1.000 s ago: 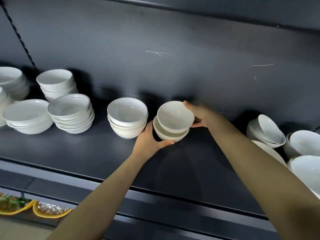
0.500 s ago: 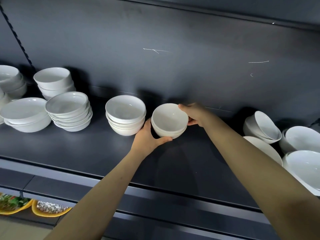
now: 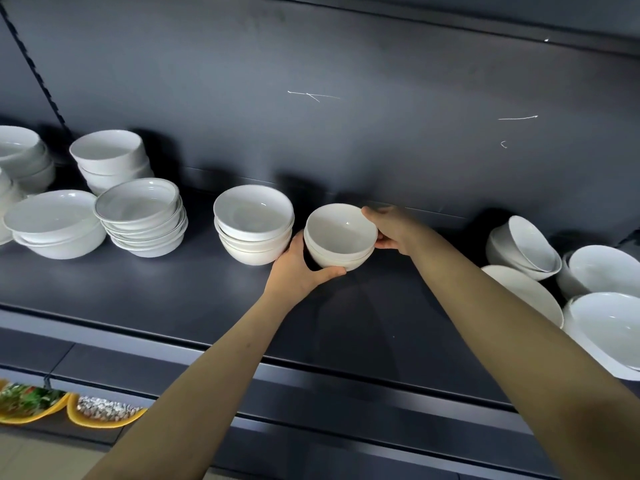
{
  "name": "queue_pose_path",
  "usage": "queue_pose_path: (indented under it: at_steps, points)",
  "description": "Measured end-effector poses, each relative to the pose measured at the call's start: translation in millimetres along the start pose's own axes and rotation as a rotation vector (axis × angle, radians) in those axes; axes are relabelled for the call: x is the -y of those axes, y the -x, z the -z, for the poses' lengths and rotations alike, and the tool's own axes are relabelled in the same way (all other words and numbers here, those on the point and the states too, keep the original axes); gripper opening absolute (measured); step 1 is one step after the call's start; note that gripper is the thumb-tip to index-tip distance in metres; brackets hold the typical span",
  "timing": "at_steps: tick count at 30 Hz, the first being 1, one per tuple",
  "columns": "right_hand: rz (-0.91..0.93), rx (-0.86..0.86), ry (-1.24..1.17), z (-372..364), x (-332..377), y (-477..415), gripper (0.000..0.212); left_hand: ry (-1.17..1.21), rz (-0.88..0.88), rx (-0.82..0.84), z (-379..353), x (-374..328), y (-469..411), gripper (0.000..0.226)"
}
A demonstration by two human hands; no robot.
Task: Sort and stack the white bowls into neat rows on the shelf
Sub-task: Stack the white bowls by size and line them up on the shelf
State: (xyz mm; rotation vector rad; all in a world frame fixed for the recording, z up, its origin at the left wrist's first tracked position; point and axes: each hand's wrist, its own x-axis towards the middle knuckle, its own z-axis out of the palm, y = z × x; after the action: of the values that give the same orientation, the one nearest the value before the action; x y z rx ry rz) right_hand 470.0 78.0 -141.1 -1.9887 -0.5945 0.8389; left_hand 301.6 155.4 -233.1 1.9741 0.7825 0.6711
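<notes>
Snugly nested — two glossy round bowls, matte shelf.

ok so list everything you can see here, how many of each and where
held bowls: at least two nested, white, mid shelf, between both hands
neighbour stack: one stack, white, just left of the held bowls
rimmed shallow stack: one stack, white, further left
wide bowls: one short stack, white, left front
back stacks: two, white, left rear
loose bowls: several, white, right end, some tilted, not in rows
shelf: one, dark grey, under all the bowls
yellow dishes: two, lower left, below the shelf
left hand: one, grips the held bowls' left side
right hand: one, grips their right rim
</notes>
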Motion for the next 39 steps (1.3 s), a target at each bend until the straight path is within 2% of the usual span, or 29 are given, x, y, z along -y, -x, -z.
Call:
queue_pose_path:
  at_steps: [7, 11, 18, 20, 25, 35, 39]
  points:
    - [0.187, -0.037, 0.386, 51, -1, 24, 0.05, -0.013, 0.002, 0.005, 2, -1, 0, 0.098]
    - [0.214, -0.024, 0.789, 105, -10, 63, 0.072, 0.003, 0.007, 0.02, 5, -3, 1, 0.094]
    - [-0.104, 0.029, 1.063, 162, -55, 105, 0.097, 0.023, 0.011, 0.035, 5, 1, 4, 0.091]
    - [-0.118, 0.022, 1.114, 165, -69, 103, 0.101, 0.026, 0.005, 0.031, 4, 1, 4, 0.09]
    - [-0.132, 0.017, 1.09, 159, -87, 101, 0.092, 0.016, -0.004, 0.024, 4, -1, 7, 0.089]
    - [-0.063, -0.045, 1.054, 152, -100, 102, 0.084, -0.001, 0.005, 0.022, 2, -2, 9, 0.091]
    - [0.027, -0.011, 1.046, 128, -92, 98, 0.085, -0.001, 0.003, 0.024, 2, -3, 9, 0.091]
